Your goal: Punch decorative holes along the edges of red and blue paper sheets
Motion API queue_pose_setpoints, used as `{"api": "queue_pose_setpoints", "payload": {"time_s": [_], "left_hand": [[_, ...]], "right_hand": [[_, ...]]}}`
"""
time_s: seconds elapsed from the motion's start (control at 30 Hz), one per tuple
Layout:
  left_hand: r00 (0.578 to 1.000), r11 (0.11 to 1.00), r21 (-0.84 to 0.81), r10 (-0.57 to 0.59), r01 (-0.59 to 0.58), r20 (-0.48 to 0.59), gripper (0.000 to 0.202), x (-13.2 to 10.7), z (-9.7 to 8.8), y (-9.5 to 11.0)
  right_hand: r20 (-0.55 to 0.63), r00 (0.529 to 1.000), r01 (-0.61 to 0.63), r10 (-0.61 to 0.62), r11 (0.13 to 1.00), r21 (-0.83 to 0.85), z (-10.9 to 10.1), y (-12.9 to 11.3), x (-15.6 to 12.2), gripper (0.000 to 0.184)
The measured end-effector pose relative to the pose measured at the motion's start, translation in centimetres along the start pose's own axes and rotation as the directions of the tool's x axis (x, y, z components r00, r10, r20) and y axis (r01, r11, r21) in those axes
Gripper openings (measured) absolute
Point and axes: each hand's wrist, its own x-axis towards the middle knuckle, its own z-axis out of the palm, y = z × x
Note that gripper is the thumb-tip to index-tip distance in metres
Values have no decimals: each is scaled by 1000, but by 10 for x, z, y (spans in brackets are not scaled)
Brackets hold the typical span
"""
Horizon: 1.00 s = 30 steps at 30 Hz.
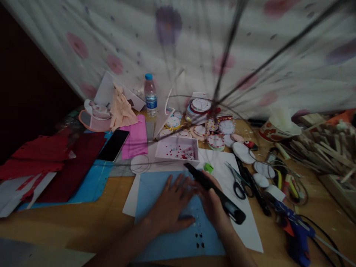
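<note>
A blue sheet [158,244] that looks like felt lies over white paper [244,230] in front of me. Spread flat on it is my left hand [174,204], fingers apart. My right hand [213,200] is wrapped around a long black tool [230,207] shaped like a utility knife, held slantwise above the sheet. Its narrow end points up and left, close to the shallow white box [178,156] with small red bits inside. Small dark marks or cut-outs [199,241] show in the sheet's lower right. Motion blurs both hands slightly.
Scissors [239,185], a green piece [208,168] and a blue glue gun [297,230] with cords lie to the right. Round decorated pieces [215,141] and a water bottle [150,96] stand behind. Leftward are a phone [114,145] and red sheets [36,154]. Dark blurred strands cross the view.
</note>
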Motion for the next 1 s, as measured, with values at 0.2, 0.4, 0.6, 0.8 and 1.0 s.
{"api": "queue_pose_setpoints", "payload": {"time_s": [0.2, 0.4, 0.6, 0.8, 1.0], "left_hand": [[983, 986, 40, -155, 160, -93, 71, -2, 4, -7], [969, 976, 48, -203, 212, -141, 69, -2, 7, -8], [967, 977, 21, -205, 211, -152, 67, 0, 0, -16], [963, 971, 51, -226, 235, -145, 66, 1, -7, -23], [956, 963, 67, -248, 260, -157, 71, 7, -9, -21]], "right_hand": [[-33, 991, 115, -129, 952, -285, -2, 8, 10, 26], [9, 985, 160, -170, 908, -386, 3, 18, 15, 32], [27, 988, 143, -152, 832, -537, 4, 28, 24, 27], [92, 987, 159, -131, 756, -635, 6, 22, 24, 27], [144, 978, 211, -154, 725, -656, 9, 25, 24, 26]]}}
